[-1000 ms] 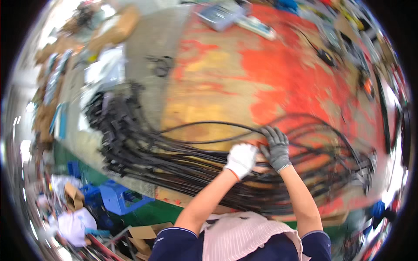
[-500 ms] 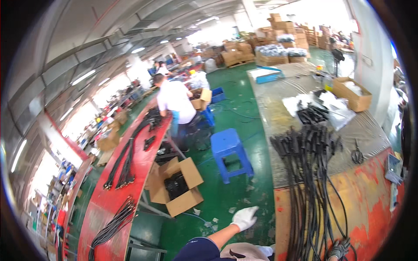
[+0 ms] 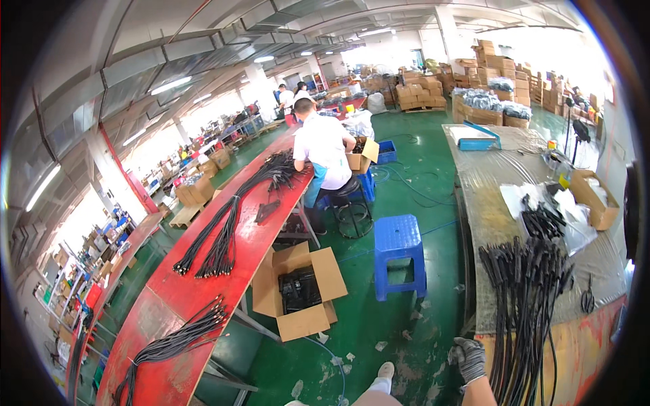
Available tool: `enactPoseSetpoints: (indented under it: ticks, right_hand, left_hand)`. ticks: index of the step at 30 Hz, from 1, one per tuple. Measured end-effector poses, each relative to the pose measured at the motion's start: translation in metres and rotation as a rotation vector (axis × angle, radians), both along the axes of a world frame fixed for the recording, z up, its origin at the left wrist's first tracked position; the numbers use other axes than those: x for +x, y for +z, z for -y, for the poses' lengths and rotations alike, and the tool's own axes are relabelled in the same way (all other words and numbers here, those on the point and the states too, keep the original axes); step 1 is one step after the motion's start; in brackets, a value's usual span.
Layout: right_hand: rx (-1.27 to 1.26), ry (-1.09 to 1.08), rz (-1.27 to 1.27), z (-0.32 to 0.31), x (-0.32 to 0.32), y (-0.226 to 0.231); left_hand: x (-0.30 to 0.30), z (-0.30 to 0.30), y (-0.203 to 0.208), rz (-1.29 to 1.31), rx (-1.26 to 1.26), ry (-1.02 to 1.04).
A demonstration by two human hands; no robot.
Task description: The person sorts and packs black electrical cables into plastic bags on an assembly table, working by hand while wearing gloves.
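My right hand (image 3: 468, 358), in a grey knit glove, hangs beside the left edge of the workbench at the lower right. Its fingers are loosely bent and apart, and I see nothing in them. Closest to it is a thick bundle of black cables (image 3: 521, 318) laid lengthwise on that bench, with dark connector ends fanned out at the far end. My left hand is out of view. On the long red table (image 3: 162, 298) at the left lie a nearer bundle of black cables (image 3: 172, 342) and a longer one (image 3: 227, 216) farther up.
A blue plastic stool (image 3: 398, 243) stands on the green floor (image 3: 433, 176) between the tables. Against the red table is an open cardboard box (image 3: 305, 328) with black items inside. A person in white (image 3: 325, 149) sits farther along. Scissors (image 3: 588, 298) lie on the right bench.
My view has shifted, so the stool and bench sit farther right. My right hand has come off the cables to beside the bench. My white-gloved left hand has left the view.
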State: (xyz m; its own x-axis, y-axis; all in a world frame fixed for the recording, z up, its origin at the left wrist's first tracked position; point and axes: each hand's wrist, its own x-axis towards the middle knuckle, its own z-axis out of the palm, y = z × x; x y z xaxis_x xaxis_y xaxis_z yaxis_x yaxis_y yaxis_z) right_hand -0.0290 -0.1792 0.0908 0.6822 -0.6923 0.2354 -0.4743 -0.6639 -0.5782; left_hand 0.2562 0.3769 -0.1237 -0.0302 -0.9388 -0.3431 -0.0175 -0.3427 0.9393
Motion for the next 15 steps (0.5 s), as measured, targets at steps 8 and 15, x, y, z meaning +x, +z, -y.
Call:
enactPoseSetpoints:
  ticks: [8, 15]
  right_hand:
    - [0.42, -0.077, 0.026, 0.053, 0.061, -0.03]
    - [0.301, -0.359, 0.185, 0.06, 0.047, -0.083]
  left_hand:
    - [0.107, 0.243, 0.159, 0.644, 0.792, 0.208]
    - [0.23, 0.405, 0.139, 0.858, 0.577, 0.227]
